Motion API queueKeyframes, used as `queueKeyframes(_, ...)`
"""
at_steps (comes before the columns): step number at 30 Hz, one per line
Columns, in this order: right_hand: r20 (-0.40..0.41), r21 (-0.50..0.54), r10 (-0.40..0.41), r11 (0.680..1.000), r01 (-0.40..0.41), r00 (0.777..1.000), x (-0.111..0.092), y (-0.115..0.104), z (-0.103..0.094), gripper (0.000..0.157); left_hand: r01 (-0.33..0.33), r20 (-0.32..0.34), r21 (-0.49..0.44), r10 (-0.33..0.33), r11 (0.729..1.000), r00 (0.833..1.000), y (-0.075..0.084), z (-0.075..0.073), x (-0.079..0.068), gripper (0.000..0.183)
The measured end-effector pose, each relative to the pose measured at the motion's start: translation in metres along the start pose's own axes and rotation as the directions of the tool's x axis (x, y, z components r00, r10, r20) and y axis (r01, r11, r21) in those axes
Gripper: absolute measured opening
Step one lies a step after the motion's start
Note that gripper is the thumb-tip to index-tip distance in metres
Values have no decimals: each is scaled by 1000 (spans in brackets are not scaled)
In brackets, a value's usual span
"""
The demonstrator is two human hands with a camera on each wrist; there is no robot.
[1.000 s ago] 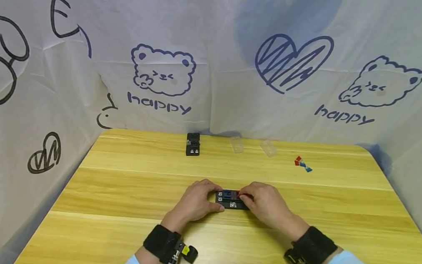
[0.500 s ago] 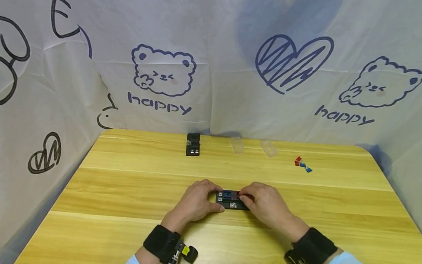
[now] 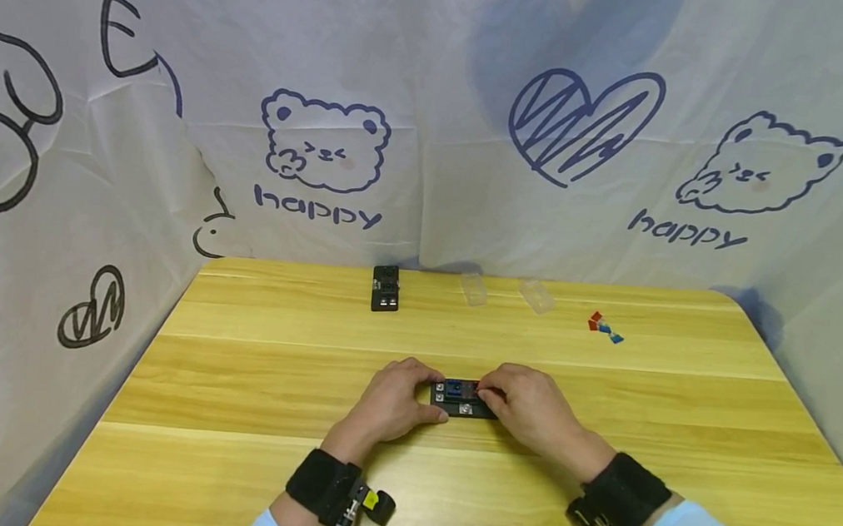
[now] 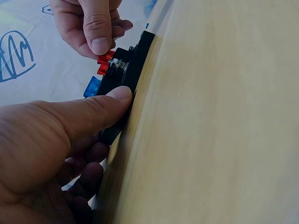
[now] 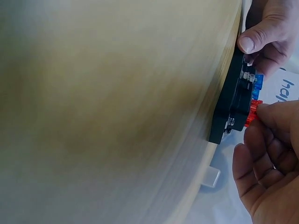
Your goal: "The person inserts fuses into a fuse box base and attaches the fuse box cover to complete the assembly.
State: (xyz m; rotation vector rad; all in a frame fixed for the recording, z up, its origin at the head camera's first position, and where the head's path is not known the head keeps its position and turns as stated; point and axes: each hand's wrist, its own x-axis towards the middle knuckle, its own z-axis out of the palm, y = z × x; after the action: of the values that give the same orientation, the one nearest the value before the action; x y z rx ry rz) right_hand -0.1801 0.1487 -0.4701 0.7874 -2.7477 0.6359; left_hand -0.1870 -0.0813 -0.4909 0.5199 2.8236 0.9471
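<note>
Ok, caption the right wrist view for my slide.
Right hand pinching a red piece, left hand holding the black block.

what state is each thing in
Near block, flat on table, uncovered
Blue fuses, standing in it
Red fuses, in it, depth unclear
Left hand, gripping near block
Right hand, pinching red fuse
Far block, lying untouched
Clear covers, off, lying apart
Loose fuses, lying clustered

Table [image 3: 268, 383] with blocks [image 3: 464, 400], covers [image 3: 473, 289], fuses [image 3: 604, 328]

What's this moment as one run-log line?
left hand: grips black block | right hand: pinches red fuse | second black block, two clear covers, red and blue pieces: far side of table
</note>
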Motion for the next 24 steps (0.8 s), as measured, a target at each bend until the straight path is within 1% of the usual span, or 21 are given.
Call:
queueKeyframes(10,2,-11,-8,1000,8,1000,1,-1,0,6,-7,1,9,7,1000,1000,0,0,0,52)
queueKeyframes(17,9,-10,-2,1000,2,1000,1,-1,0,5,-25,-7,15,25,1000,1000,-1,0,1,52)
queueKeyframes(24,11,-29,-14,999,14,1000,2,-1,0,5,-21,-9,6,21,1000,1000,0,1,0,51)
